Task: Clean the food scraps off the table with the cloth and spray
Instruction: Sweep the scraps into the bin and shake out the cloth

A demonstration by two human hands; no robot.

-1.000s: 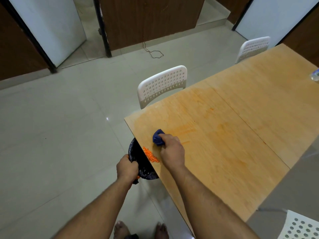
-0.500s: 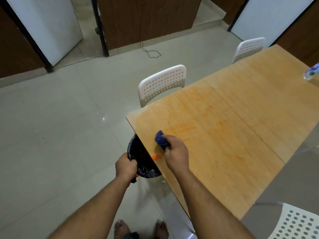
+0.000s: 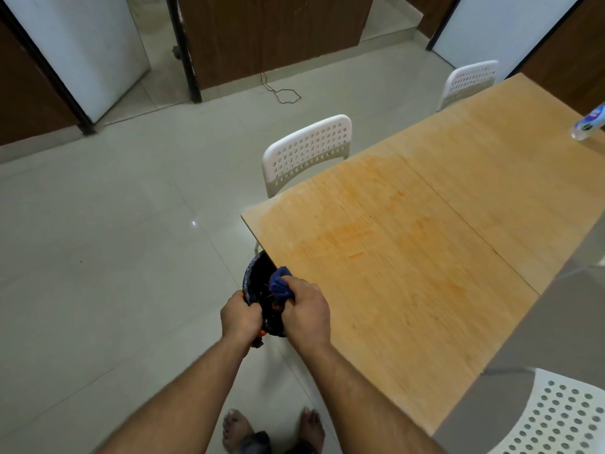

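My right hand (image 3: 304, 309) is closed around a crumpled blue cloth (image 3: 279, 283), held over the mouth of a black-lined bin (image 3: 257, 276) just off the near-left edge of the wooden table (image 3: 409, 290). The bin's rim is gripped by my left hand (image 3: 240, 314), which keeps it against the table edge. Orange smears (image 3: 355, 255) streak the tabletop near that corner. A few orange bits show inside the bin. At the table's far right edge lies a spray bottle (image 3: 589, 124), partly cut off by the frame.
A white perforated chair (image 3: 307, 152) is tucked at the table's left side, another (image 3: 469, 80) farther back, and a third (image 3: 556, 417) at the lower right. A loose cable (image 3: 281, 93) lies on the tiled floor. My bare feet stand below the bin.
My right hand swept the cloth from the tabletop over the edge into the bin's mouth. The orange pile of scraps at the table edge is gone from the table.
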